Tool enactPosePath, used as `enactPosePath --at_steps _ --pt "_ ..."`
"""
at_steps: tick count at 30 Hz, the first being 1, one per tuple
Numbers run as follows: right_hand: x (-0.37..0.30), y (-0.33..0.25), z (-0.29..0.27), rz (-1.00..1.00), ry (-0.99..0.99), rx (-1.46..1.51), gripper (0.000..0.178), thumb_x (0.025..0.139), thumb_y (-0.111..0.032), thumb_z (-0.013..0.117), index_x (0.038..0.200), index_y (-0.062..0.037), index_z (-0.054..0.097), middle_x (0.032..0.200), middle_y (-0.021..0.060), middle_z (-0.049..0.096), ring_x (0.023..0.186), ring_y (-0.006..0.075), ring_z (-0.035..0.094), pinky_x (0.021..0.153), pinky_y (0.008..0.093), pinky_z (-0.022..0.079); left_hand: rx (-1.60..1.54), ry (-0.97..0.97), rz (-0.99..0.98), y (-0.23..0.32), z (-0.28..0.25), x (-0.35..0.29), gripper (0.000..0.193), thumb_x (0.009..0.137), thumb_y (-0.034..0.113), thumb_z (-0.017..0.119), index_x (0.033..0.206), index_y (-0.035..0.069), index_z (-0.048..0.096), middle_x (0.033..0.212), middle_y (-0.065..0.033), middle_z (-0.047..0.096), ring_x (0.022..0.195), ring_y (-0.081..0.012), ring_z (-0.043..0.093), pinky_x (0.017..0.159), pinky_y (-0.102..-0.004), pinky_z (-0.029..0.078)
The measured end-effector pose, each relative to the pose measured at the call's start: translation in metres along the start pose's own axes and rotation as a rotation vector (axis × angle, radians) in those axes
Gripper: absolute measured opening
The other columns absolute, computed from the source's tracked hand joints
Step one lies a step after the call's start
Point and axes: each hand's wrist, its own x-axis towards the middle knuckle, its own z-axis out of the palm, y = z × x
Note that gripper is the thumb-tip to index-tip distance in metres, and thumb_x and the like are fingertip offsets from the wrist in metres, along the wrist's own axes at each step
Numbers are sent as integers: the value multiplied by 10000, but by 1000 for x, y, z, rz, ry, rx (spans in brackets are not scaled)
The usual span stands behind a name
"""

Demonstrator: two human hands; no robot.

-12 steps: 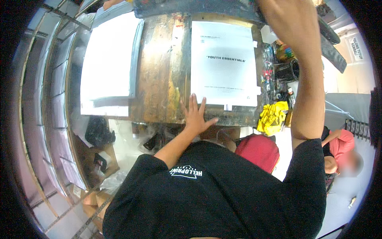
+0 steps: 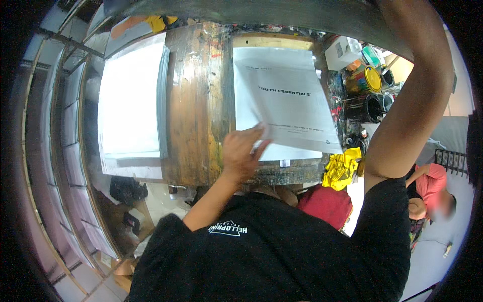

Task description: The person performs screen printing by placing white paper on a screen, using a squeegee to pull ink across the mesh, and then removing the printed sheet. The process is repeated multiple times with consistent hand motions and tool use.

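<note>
My left hand (image 2: 244,153) has its fingers closed on the lower left corner of a printed white sheet (image 2: 289,108), close to the table's near edge. That corner is lifted and folded back, and the sheet lies askew. More white paper (image 2: 292,152) shows beneath it. My right forearm (image 2: 412,100) reaches up at the right toward a long dark panel (image 2: 302,17) across the top. The right hand itself lies outside the picture. To the left rests a stack of white sheets (image 2: 132,100), its right edge layered.
The wooden table (image 2: 193,100) is paint-stained. Open paint cans (image 2: 371,79) and a crumpled yellow cloth (image 2: 342,168) sit at the right. Racks holding sheets (image 2: 75,151) line the left. A red rounded thing (image 2: 326,205) is beside me. A person in pink (image 2: 431,181) is farther right.
My left hand has gone from spread fingers near the sheet's lower edge to gripping its corner. The sheet has lifted and turned. The dark panel looks higher, and my right hand has left the picture.
</note>
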Motion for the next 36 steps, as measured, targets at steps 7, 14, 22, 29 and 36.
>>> enactPosePath --at_steps 7,14,22,29,36 --pt "-9 -18 -23 149 -193 -48 470 936 -361 493 759 40 662 623 158 609 557 272 569 592 406 469 17 132 -655 -124 -142 -44 406 873 36 675 1277 -4 689 1016 -133 760 799 -119 680 677 -278 558" --pt "-58 34 9 -321 118 72 401 883 -360 552 799 22 639 715 188 637 679 332 622 677 452 478 676 98 -573 -310 -353 -86 477 825 133 703 1293 46 692 1063 -201 753 928 -235 725 807 -356 558" --pt "-162 63 43 -400 -110 -227 701 921 -417 603 1429 51 481 1006 200 664 958 366 606 904 501 432 -1304 11 -294 55 -133 -28 964 941 683 571 1536 -26 302 1399 -252 580 1344 -366 552 1175 -535 395" --pt "-349 140 157 -190 -664 98 382 933 -475 659 1076 -122 690 966 137 665 920 349 655 756 494 539 -1365 27 -1319 8 -25 -156 1329 805 963 331 1601 -50 7 1554 -378 296 1427 -456 412 1177 -513 378" --pt "-409 152 227 -313 -551 13 592 725 -255 850 1245 -71 637 1094 111 636 1012 325 616 863 453 532 -1346 29 -1644 -51 26 -180 1355 764 993 343 1628 28 -58 1638 -361 99 1503 -503 239 1192 -534 340"
